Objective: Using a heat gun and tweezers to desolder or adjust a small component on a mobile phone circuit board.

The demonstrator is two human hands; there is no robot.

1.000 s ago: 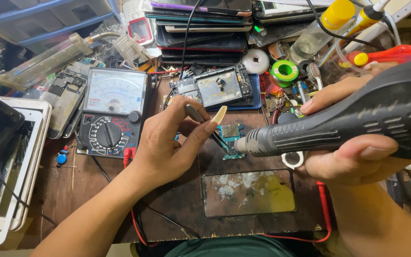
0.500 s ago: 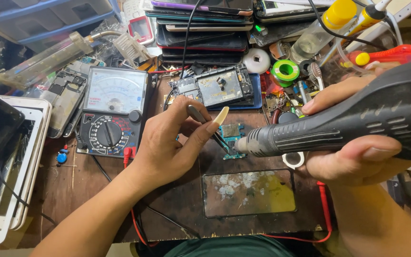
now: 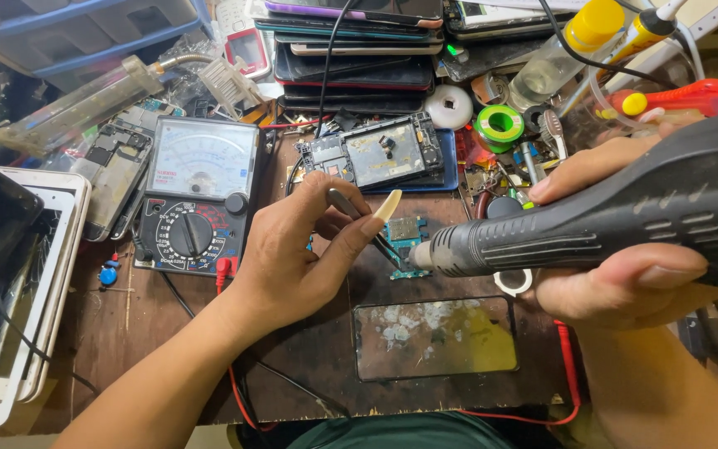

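Observation:
My left hand point(image 3: 301, 254) pinches metal tweezers point(image 3: 357, 218), whose tips reach down to a small teal circuit board point(image 3: 407, 241) on the wooden bench. My right hand point(image 3: 625, 274) grips the thick black handle of a hot air tool point(image 3: 608, 220), held level, its metal nozzle almost touching the right edge of that board. A dark glass phone panel point(image 3: 434, 337) with white residue lies flat just in front of the board.
An analog multimeter point(image 3: 197, 195) sits left of my left hand, with red leads point(image 3: 565, 366) trailing along the bench. A stripped phone frame point(image 3: 384, 154) lies behind the board. Stacked phones point(image 3: 351, 58), tape rolls point(image 3: 499, 125), bottles point(image 3: 558, 58) and a red-handled tool point(image 3: 679, 98) crowd the back. White tablets point(image 3: 35, 283) are stacked at left.

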